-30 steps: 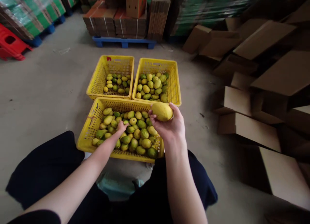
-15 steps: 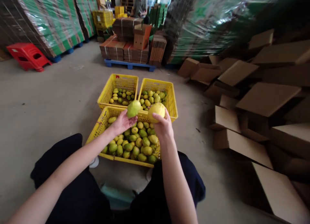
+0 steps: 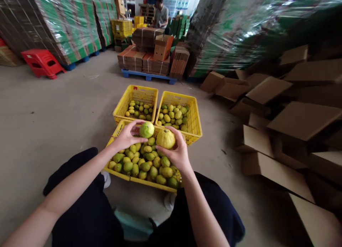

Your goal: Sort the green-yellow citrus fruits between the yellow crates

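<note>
Between the fingers of my left hand (image 3: 127,136) is a green lemon (image 3: 146,130), held up over the near crate. My right hand (image 3: 178,152) grips a larger yellow lemon (image 3: 166,138) with a ribbed end turned toward me. The two fruits are side by side with a small gap. Below them the near yellow crate (image 3: 152,185) is filled with green and yellow lemons (image 3: 145,166). Behind it stand two more yellow crates: the left one (image 3: 121,101) has some lemons on its floor, and the right one (image 3: 196,113) holds a pile of them.
Loose cardboard boxes (image 3: 278,175) lie heaped on the right. A blue pallet (image 3: 148,76) carries bundled flat cartons ahead. A red stool (image 3: 42,63) stands at far left, near wrapped stacks (image 3: 72,26). In the background is a person (image 3: 161,15).
Both fruits have been turned in my hands, and the yellow one now shows its ribbed end. My hands are slightly lower over the near crate. The whole view has shifted a little.
</note>
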Available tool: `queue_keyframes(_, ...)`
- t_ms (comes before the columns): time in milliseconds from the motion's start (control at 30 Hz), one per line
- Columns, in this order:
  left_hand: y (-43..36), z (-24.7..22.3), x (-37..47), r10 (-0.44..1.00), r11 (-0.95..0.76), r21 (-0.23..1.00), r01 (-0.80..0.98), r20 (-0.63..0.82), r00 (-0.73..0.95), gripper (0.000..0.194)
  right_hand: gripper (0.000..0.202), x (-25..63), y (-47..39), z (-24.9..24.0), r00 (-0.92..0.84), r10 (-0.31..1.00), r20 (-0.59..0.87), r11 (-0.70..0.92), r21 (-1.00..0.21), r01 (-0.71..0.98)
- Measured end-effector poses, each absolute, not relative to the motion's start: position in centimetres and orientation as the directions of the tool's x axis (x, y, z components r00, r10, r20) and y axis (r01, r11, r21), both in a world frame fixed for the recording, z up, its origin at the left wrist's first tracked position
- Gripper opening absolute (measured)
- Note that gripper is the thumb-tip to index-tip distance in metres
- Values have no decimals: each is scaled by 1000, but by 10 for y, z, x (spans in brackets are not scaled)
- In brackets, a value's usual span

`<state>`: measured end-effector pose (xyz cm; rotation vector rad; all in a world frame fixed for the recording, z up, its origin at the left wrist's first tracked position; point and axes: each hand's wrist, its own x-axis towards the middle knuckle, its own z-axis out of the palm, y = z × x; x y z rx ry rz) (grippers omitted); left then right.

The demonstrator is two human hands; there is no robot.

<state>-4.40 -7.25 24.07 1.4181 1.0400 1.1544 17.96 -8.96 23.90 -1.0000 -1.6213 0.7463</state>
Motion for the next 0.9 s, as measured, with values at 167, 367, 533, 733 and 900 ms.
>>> queue_keyframes(167,-77,248,-38,924,-362,924,122,337,181,54,63,174,-85,234,-69,842,535,533,-806,257)
queue_keyframes(367,-76,250,-36,906,-400,905,143,368,208,50,59,173,-88,236,-56,808,587,577,-767,281)
queue_keyframes(533,-78,254,-33,918,-369,923,113,342,202,49,60,172,-92,238,-58,790,610,601,-752,272)
queue_keyframes(733,-79,258,-29,943,-247,968,37,232,239,53,63,174,-91,235,-47,821,569,563,-794,230)
queue_keyframes(900,-76,255,-29,928,-260,964,59,232,292,55,62,176,-92,235,-43,833,551,547,-811,210)
